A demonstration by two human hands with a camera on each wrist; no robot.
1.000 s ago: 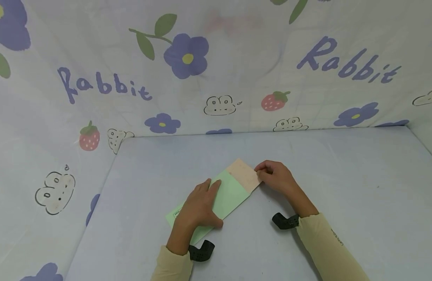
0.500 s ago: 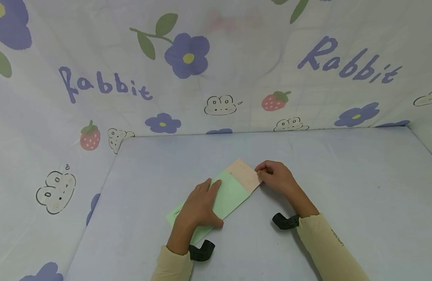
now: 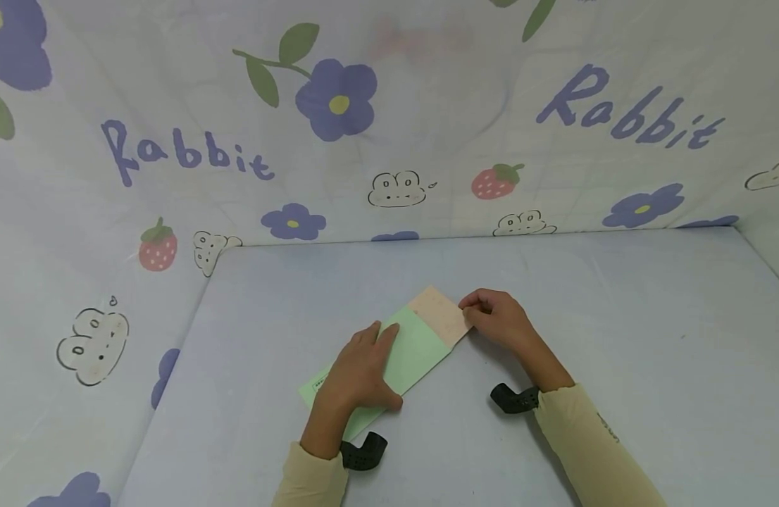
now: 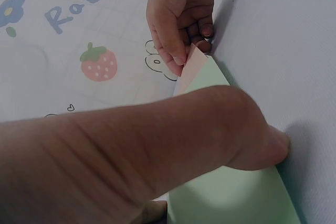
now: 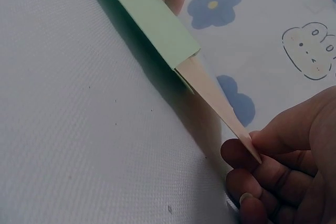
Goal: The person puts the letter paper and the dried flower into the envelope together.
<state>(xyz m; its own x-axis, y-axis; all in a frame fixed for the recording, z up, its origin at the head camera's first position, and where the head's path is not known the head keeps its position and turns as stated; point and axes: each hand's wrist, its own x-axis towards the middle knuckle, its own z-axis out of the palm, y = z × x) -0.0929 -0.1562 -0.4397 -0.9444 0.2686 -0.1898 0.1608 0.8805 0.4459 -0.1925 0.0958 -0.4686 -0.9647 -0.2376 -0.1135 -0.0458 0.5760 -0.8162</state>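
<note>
- The fingers (image 5: 239, 153) of the right hand (image 3: 500, 320) pinch the outer corner of the pale pink card (image 3: 439, 315) between thumb and fingertips.
- The left hand (image 3: 358, 373) rests across the envelope (image 3: 418, 348), its fingers spread rather than closed, the thumb reaching out past the near edge.
- The card sticks partly out of the open end of the pale green envelope; the rest of it is hidden inside.
- The envelope lies slantwise on the pale surface (image 3: 592, 303), its open end toward the right hand.
- Each wrist carries a black device, beside a beige sleeve (image 3: 595, 443).
- Behind stands a cloth (image 3: 440, 98) printed with flowers, strawberries and "Rabbit".
</note>
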